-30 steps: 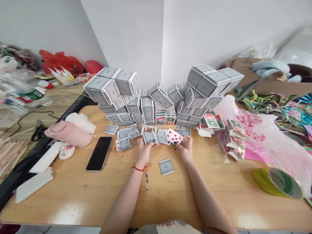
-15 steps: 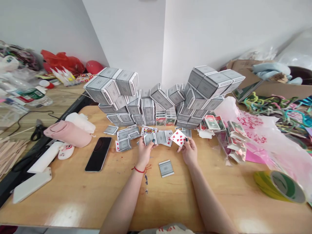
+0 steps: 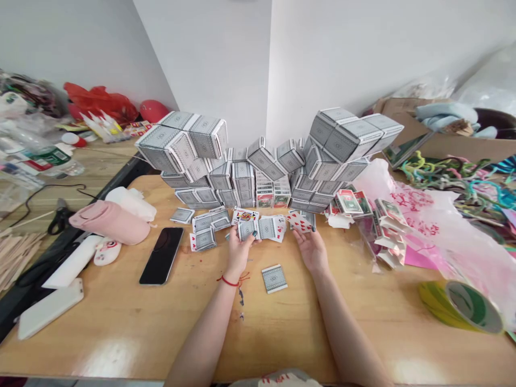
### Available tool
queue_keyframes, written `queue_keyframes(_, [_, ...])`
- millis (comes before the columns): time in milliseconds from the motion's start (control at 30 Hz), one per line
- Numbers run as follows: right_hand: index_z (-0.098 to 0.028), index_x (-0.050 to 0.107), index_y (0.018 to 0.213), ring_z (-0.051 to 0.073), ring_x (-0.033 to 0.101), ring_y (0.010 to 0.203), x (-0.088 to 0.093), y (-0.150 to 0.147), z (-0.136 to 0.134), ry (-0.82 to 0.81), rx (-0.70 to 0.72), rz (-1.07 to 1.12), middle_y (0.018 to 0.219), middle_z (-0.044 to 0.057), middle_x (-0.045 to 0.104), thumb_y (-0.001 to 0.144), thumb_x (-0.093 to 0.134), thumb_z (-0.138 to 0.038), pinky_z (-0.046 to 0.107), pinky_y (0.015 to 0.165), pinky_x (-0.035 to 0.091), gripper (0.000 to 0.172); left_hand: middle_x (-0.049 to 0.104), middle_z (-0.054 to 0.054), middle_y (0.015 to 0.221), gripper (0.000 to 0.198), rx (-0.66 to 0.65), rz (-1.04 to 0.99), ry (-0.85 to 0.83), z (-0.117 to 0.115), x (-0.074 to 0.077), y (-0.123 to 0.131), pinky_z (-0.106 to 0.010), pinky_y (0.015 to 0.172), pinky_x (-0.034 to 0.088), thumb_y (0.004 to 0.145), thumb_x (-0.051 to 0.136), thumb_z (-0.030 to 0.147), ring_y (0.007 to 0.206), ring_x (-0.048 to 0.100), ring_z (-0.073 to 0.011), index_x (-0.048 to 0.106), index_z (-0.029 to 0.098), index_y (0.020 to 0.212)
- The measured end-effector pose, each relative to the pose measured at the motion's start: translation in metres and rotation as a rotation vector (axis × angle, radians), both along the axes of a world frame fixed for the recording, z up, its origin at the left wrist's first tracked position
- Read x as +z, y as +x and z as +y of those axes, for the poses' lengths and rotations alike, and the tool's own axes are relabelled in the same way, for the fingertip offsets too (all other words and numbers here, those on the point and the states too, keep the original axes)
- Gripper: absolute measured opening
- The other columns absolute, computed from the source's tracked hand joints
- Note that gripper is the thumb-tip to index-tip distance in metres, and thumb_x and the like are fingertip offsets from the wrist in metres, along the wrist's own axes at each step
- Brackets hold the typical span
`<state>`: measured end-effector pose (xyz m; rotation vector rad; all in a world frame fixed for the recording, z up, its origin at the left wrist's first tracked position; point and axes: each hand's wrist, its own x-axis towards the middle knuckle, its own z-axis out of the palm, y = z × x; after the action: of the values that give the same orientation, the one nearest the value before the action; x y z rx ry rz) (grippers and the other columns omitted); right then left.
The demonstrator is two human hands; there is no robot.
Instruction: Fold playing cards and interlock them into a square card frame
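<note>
My left hand [image 3: 239, 251], a red string on its wrist, pinches a grey-backed playing card [image 3: 246, 230], thumb on top. Beyond that card a face card [image 3: 245, 215] lies face up, and more cards [image 3: 271, 228] overlap just to its right. With its palm turned partly up, my right hand [image 3: 312, 251] grips a hearts card [image 3: 298, 221] between thumb and fingers; the card is face up and tilted. One grey square of folded cards [image 3: 274, 278] rests on the table between my forearms. Folded cards [image 3: 205, 238] lie left of my left hand.
Behind my hands stands a tall structure of grey card blocks [image 3: 244, 180]. A black phone [image 3: 162, 256], a pink roll [image 3: 110, 221] and a white power bank [image 3: 51, 309] lie left. Card boxes [image 3: 390, 231], plastic wrap [image 3: 427, 215] and a tape roll [image 3: 459, 306] are on the right.
My right hand has turned its palm more upward, and the hearts card has tipped back, showing its face at a flatter angle. My left hand stays nearly still.
</note>
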<state>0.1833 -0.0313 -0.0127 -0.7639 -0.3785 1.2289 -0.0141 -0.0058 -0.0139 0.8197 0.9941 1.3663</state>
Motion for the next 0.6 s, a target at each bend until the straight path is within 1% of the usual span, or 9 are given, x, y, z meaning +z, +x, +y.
queue_keyframes(100, [-0.020,0.058,0.078,0.019,0.065,0.081,0.002,-0.001,-0.001,-0.027,0.008,-0.001,0.088,0.002,0.068,0.067,0.067,-0.032,0.037,0.076,0.052,0.019,0.058,-0.006,0.105,0.051,0.001,-0.005,-0.001,0.000,-0.001,0.000,-0.034,0.069,0.054,0.065,0.066,0.023,0.087,0.060,-0.0185,0.042,0.024,0.110])
queue_keyframes(167, [-0.020,0.055,0.076,0.014,0.064,0.063,0.002,-0.003,-0.002,-0.046,0.005,-0.042,0.075,-0.001,0.067,0.066,0.068,-0.033,0.028,0.058,0.054,0.021,0.058,-0.006,0.105,0.052,0.002,-0.007,-0.005,0.000,-0.002,0.000,-0.034,0.069,0.054,0.065,0.066,0.023,0.086,0.060,-0.0184,0.042,0.024,0.111])
queue_keyframes(233, [-0.019,0.052,0.073,0.007,0.054,0.040,0.003,-0.005,-0.004,-0.069,-0.008,-0.116,0.060,-0.004,0.062,0.068,0.066,-0.035,0.018,0.037,0.045,0.022,0.059,-0.006,0.104,0.052,0.002,-0.012,-0.010,0.000,-0.002,0.000,-0.034,0.069,0.054,0.064,0.066,0.023,0.086,0.060,-0.0185,0.043,0.024,0.111])
queue_keyframes(300, [-0.019,0.048,0.069,0.003,0.038,0.026,0.003,-0.007,-0.007,-0.092,-0.004,-0.190,0.046,-0.008,0.054,0.072,0.062,-0.040,0.014,0.025,0.029,0.025,0.058,-0.006,0.104,0.052,0.004,-0.017,-0.015,0.000,-0.002,0.000,-0.034,0.068,0.053,0.064,0.066,0.022,0.086,0.060,-0.0186,0.043,0.024,0.110])
queue_keyframes(367, [-0.020,0.044,0.065,0.002,0.026,0.021,0.004,-0.009,-0.010,-0.102,0.015,-0.227,0.036,-0.011,0.041,0.074,0.059,-0.043,0.013,0.022,0.021,0.028,0.058,-0.006,0.105,0.051,0.009,-0.021,-0.017,0.000,-0.002,0.000,-0.034,0.068,0.053,0.064,0.067,0.022,0.086,0.060,-0.0185,0.043,0.024,0.109])
queue_keyframes(433, [-0.020,0.042,0.063,0.003,0.021,0.021,0.005,-0.010,-0.012,-0.093,0.032,-0.226,0.031,-0.013,0.030,0.075,0.059,-0.042,0.013,0.022,0.019,0.030,0.058,-0.006,0.104,0.050,0.009,-0.022,-0.019,0.000,0.000,0.000,-0.034,0.068,0.053,0.063,0.067,0.022,0.085,0.060,-0.0183,0.043,0.023,0.108])
queue_keyframes(467, [-0.020,0.042,0.062,0.003,0.020,0.022,0.006,-0.010,-0.012,-0.084,0.035,-0.220,0.031,-0.013,0.028,0.075,0.059,-0.041,0.013,0.022,0.019,0.030,0.059,-0.006,0.103,0.049,0.007,-0.022,-0.020,0.000,0.001,0.000,-0.034,0.068,0.053,0.063,0.067,0.022,0.084,0.060,-0.0181,0.043,0.023,0.106])
queue_keyframes(533, [-0.020,0.045,0.064,0.003,0.025,0.024,0.006,-0.009,-0.011,-0.069,0.035,-0.206,0.034,-0.011,0.036,0.074,0.060,-0.041,0.014,0.024,0.023,0.028,0.059,-0.005,0.101,0.046,-0.006,-0.023,-0.019,-0.001,0.003,0.000,-0.035,0.069,0.053,0.063,0.067,0.021,0.085,0.060,-0.0179,0.045,0.022,0.102])
queue_keyframes(600, [-0.019,0.050,0.067,0.005,0.040,0.031,0.005,-0.006,-0.009,-0.055,0.054,-0.169,0.044,-0.007,0.050,0.073,0.060,-0.044,0.015,0.029,0.034,0.027,0.059,-0.004,0.095,0.040,-0.018,-0.024,-0.020,-0.002,0.004,0.000,-0.037,0.071,0.052,0.061,0.067,0.020,0.084,0.059,-0.0176,0.046,0.019,0.095])
